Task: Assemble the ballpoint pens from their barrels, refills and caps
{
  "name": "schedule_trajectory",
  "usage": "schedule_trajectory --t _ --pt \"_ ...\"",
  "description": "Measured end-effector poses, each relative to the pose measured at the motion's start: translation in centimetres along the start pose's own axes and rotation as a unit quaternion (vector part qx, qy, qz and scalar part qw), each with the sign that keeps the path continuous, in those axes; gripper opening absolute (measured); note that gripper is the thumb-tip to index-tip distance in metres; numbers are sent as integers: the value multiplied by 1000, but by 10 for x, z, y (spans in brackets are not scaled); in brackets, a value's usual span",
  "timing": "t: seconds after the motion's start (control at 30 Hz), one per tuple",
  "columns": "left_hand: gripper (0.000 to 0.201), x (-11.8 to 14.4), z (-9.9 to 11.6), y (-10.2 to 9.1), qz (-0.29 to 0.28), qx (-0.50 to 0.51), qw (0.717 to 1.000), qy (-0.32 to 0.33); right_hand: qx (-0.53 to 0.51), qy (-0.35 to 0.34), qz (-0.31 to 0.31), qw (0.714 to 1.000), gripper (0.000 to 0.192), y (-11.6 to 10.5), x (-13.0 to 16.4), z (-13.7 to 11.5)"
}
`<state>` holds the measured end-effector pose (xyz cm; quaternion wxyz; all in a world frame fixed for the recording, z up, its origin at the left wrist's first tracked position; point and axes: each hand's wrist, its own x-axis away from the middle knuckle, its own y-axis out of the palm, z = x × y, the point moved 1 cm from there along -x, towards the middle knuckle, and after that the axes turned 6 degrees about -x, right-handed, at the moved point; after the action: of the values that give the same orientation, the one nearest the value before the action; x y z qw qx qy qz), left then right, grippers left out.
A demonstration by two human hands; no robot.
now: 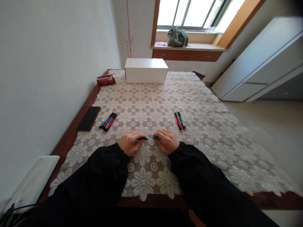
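My left hand (129, 142) and my right hand (168, 141) rest side by side on a lace flower-pattern tablecloth (203, 126). Between them they hold one pen (149, 138) level above the cloth. The left fingers grip its black end, the right fingers its blue end, and a thin silver middle section shows in the gap. To the left lies a bundle of several pink and teal pens (108, 122). To the right lie two more pens (180, 120), one pink and one teal, side by side.
A black phone (88, 118) lies at the table's left edge near the wall. A white box (146, 70) and a red packet (105, 80) sit at the far end. A white cabinet (260, 63) stands at right, a bag (177, 37) on the windowsill.
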<state>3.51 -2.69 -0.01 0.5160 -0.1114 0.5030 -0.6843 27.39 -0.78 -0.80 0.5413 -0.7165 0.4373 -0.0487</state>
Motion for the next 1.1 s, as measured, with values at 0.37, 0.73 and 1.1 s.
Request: schedule_trajectory --t 0.37,0.73,1.1 --pt "12 2 5 0 11 17 999 30 -41 -35 22 998 17 12 1 -8" --pt "12 3 7 0 14 34 999 25 -50 -26 14 998 17 18 4 -10" --pt "9 4 11 1 31 46 998 38 -64 1 21 998 21 17 4 -16"
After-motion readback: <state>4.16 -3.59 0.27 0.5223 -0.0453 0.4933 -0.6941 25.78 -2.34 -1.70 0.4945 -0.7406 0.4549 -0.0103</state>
